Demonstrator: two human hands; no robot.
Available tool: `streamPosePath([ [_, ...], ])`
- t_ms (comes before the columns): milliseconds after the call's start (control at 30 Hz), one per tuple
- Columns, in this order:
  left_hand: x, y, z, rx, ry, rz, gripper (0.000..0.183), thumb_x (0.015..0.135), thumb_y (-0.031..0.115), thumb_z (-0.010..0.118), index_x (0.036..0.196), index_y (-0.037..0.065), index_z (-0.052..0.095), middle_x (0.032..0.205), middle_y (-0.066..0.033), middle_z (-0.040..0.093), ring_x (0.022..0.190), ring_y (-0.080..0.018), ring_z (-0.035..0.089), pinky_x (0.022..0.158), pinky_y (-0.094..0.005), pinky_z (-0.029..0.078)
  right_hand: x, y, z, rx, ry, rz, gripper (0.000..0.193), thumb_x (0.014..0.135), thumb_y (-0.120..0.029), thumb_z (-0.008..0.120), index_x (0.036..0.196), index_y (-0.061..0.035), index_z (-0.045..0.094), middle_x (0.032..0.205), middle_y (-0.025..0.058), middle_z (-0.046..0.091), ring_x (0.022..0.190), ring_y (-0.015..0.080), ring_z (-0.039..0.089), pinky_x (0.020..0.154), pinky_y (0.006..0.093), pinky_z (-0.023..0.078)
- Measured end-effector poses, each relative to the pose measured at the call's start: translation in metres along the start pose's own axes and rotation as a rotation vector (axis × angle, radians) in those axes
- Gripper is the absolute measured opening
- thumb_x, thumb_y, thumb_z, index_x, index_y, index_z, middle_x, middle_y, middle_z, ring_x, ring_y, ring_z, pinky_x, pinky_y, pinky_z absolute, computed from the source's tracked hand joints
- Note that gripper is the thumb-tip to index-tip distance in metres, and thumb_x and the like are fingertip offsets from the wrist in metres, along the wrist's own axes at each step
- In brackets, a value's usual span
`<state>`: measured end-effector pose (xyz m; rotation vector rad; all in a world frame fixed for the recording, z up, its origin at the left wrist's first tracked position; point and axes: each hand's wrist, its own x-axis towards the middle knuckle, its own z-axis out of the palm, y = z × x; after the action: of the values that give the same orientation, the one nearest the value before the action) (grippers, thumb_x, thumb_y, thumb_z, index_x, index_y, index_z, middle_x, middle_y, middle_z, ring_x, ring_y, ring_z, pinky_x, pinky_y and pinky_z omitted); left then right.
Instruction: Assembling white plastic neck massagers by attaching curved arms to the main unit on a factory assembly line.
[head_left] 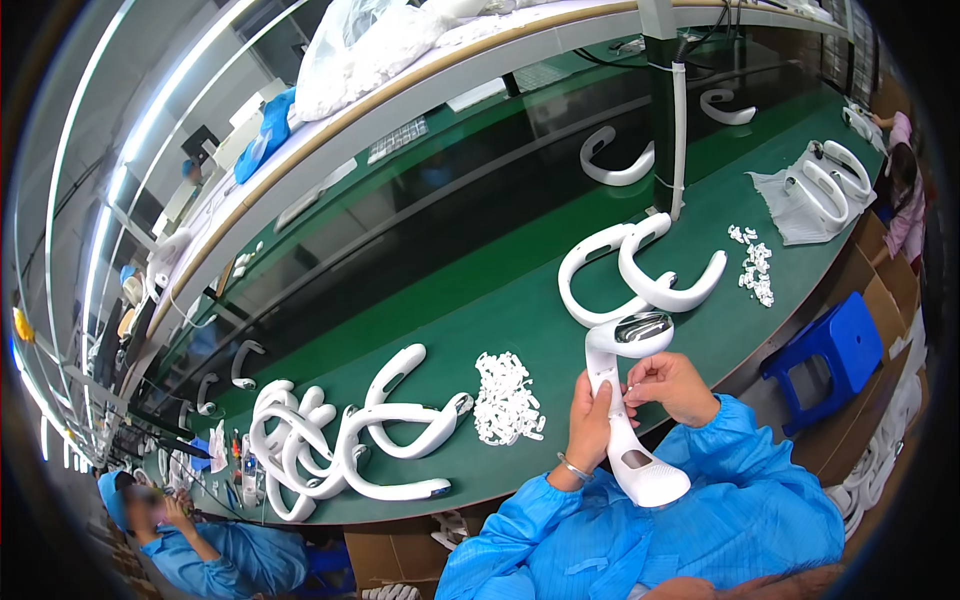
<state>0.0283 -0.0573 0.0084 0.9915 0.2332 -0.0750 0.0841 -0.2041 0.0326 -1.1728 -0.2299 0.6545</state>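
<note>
Holds a white curved device [624, 432] at the near right, before the green table [490, 340], with the left hand [590, 425] closed around its middle and the right hand [678, 388] bent in at its side, pinching or merely touching, cannot tell which. Shows also a clear plastic bag [350, 50] with indistinct white contents on the far shelf [400, 82], and cardboard [385, 555] beneath the table near white parts [450, 528].

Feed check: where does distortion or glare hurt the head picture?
Head view: the fisheye bows the shelf and blackens the corners; a ceiling tube light glares upper left; reflections streak the glossy panel on the held white piece, whose outline is clear.
</note>
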Motion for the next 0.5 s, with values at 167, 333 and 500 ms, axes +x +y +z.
streamPosePath([
  [167, -0.001, -0.008, -0.005, -0.001, 0.002, -0.013, 0.027, 0.097, 0.019, 0.038, 0.123, 0.01, 0.035, 0.091, -0.0094, 0.056, 0.065, -0.015, 0.06, 0.051, -0.0292, 0.055, 0.002, -0.007, 0.018, 0.092, 0.09, 0.067, 0.019, 0.078, 0.004, 0.064, 0.097, 0.0054, 0.061, 0.082, 0.0135, 0.066, 0.074, 0.0159, 0.065, 0.064, 0.0257, 0.053],
  [333, -0.006, -0.009, -0.002, 0.049, -0.017, 0.029, 0.03, 0.097, 0.021, 0.04, 0.124, 0.01, 0.034, 0.09, -0.0086, 0.056, 0.065, -0.0145, 0.059, 0.052, -0.0294, 0.054, 0.012, 0.013, 0.01, -0.31, 0.146, -0.216, 0.016, 0.081, -0.001, 0.062, 0.096, 0.0033, 0.061, 0.08, 0.0084, 0.065, 0.069, 0.0123, 0.062, 0.056, 0.0251, 0.051],
  [500, -0.008, -0.008, -0.007, 0.129, -0.03, 0.093, 0.038, 0.097, 0.024, 0.039, 0.13, 0.008, 0.03, 0.09, -0.0084, 0.056, 0.064, -0.0135, 0.058, 0.054, -0.0279, 0.053, 0.008, 0.001, 0.019, -0.191, 0.086, -0.045, 0.015, 0.079, 0.0, 0.062, 0.092, 0.0041, 0.059, 0.082, 0.0084, 0.062, 0.068, 0.0127, 0.06, 0.056, 0.0249, 0.05],
])
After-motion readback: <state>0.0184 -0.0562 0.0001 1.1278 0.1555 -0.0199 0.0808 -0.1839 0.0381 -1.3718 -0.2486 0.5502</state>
